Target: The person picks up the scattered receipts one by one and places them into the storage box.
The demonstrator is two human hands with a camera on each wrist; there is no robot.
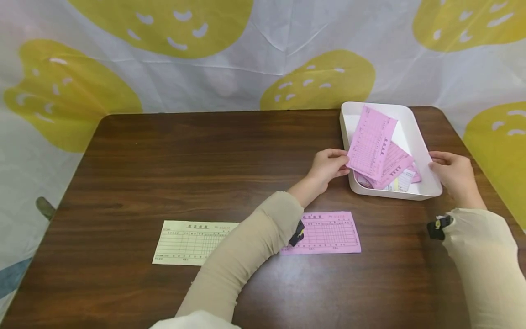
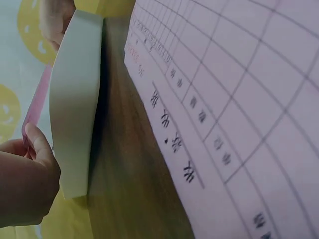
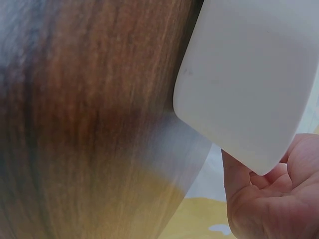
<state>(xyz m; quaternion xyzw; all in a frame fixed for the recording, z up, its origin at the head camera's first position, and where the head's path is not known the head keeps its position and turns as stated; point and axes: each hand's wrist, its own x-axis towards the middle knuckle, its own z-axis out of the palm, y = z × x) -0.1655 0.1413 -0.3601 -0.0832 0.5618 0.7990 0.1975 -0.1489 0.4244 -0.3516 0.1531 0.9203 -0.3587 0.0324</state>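
Observation:
A pink receipt slip (image 1: 373,139) is pinched at its near left corner by my left hand (image 1: 326,169), over the white plastic tray (image 1: 394,194). Seen edge-on in the left wrist view, that slip (image 2: 38,102) rises between thumb and fingers beside the tray wall (image 2: 75,104). My right hand (image 1: 457,176) grips the tray's right side near its front corner, thumb on the near face and fingers behind. Inside the tray, more pink slips (image 1: 396,167) and a white paper (image 1: 404,180) lie overlapping under the held one.
On the brown wooden table (image 1: 205,160), a yellow-green receipt slip (image 1: 185,242) lies left of centre, partly covered by my left sleeve. Another pink slip (image 1: 333,233) lies to its right, below the tray. A white and yellow patterned cloth (image 1: 230,87) hangs behind the table.

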